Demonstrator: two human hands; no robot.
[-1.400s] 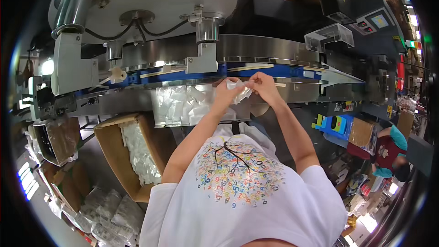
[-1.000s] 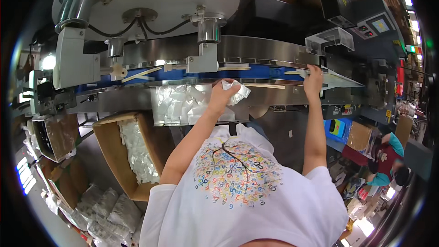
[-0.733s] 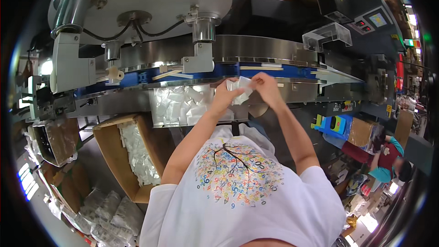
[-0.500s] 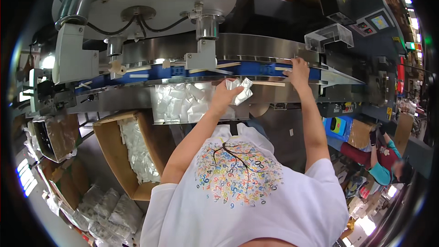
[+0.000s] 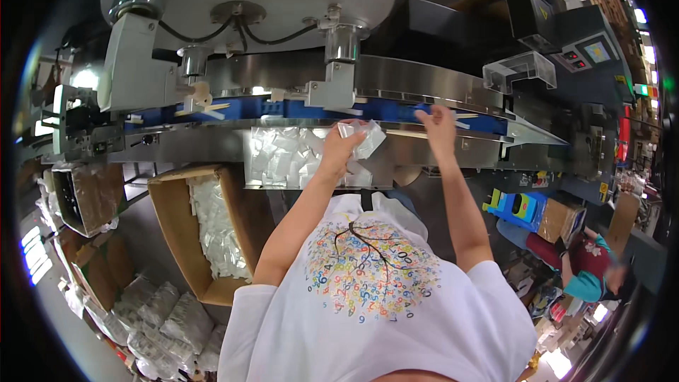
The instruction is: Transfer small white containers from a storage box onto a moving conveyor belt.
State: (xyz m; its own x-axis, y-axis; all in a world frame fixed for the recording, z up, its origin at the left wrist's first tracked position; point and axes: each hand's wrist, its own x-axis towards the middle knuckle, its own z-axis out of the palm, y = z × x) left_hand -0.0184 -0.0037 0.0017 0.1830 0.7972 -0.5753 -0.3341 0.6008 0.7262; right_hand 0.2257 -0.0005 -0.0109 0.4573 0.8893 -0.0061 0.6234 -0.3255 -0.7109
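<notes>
My left hand (image 5: 339, 150) is closed around a few small white packets (image 5: 369, 140) with a shiny clear wrap, just in front of the conveyor rail. Below and beside it lies a metal tray (image 5: 378, 174) heaped with more such packets (image 5: 281, 155). My right hand (image 5: 440, 126) reaches over the conveyor's near rail, fingers bent but apart, and I see nothing between them. Under its fingertips runs the blue conveyor belt (image 5: 385, 110). A white strip and thin wooden sticks (image 5: 465, 116) lie on the belt just right of that hand.
Above the belt hangs a large round machine head (image 5: 283, 0) with metal posts. A cardboard box (image 5: 170, 226) of white packets stands at lower left, near bagged packets (image 5: 187, 322). Control panels (image 5: 583, 55) are at far right. Another person (image 5: 590, 262) sits at the right.
My right hand has drawn left and slightly nearer along the belt. The belt's sticks and strips have shifted. My left hand still holds packets; the whole view has shifted slightly.
</notes>
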